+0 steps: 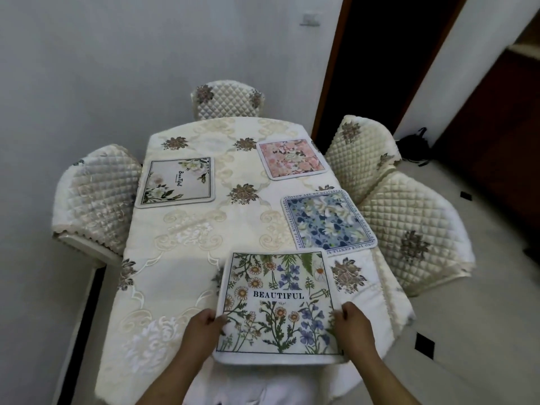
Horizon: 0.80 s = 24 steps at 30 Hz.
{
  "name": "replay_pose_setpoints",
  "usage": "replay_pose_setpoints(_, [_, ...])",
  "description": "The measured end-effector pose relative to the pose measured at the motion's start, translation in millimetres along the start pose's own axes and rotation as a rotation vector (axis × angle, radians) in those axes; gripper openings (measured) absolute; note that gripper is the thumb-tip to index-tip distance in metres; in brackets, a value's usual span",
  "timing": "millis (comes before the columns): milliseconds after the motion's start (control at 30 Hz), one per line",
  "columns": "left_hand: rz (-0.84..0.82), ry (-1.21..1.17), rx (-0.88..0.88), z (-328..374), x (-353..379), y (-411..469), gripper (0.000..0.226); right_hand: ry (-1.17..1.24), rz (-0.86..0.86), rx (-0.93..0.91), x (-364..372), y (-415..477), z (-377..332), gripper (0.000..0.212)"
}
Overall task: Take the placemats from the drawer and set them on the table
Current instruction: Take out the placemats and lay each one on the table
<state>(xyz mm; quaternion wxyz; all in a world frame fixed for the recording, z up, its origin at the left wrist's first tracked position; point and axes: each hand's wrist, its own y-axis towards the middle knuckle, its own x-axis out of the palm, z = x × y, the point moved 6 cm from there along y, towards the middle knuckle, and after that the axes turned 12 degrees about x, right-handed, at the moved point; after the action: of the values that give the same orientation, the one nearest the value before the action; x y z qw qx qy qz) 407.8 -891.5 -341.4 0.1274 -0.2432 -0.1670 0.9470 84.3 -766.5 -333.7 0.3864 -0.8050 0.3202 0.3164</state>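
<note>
A square placemat (277, 305) with wildflowers and the word BEAUTIFUL lies at the near edge of the table (181, 258). My left hand (201, 328) grips its left edge and my right hand (353, 325) grips its right edge. Three other placemats lie flat on the cream tablecloth: a white floral one (176, 182) at the left, a pink floral one (292, 159) at the far right, and a blue floral one (327, 220) at the right. No drawer is in view.
Quilted cream chairs surround the table: one at the left (96, 203), one at the far end (228, 97), two at the right (365, 153) (415, 232). A dark doorway (380, 62) opens at the back right. A grey wall runs behind and to the left.
</note>
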Motion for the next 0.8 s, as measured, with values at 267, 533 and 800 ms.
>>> replay_pose_setpoints(267, [-0.089,-0.019,0.231,80.5,60.2,-13.3,0.012,0.165,0.214,0.024,-102.5,-7.8,38.2,0.028])
replay_pose_setpoints(533, [-0.194,0.036,0.350,158.1,158.5,-56.8,0.020,0.296,0.286,0.072,-197.5,8.9,123.0,0.027])
replay_pose_setpoints(800, [-0.265,0.051,0.433,235.7,328.6,-133.6,0.021,0.382,0.327,0.145,-331.9,49.5,261.8,0.028])
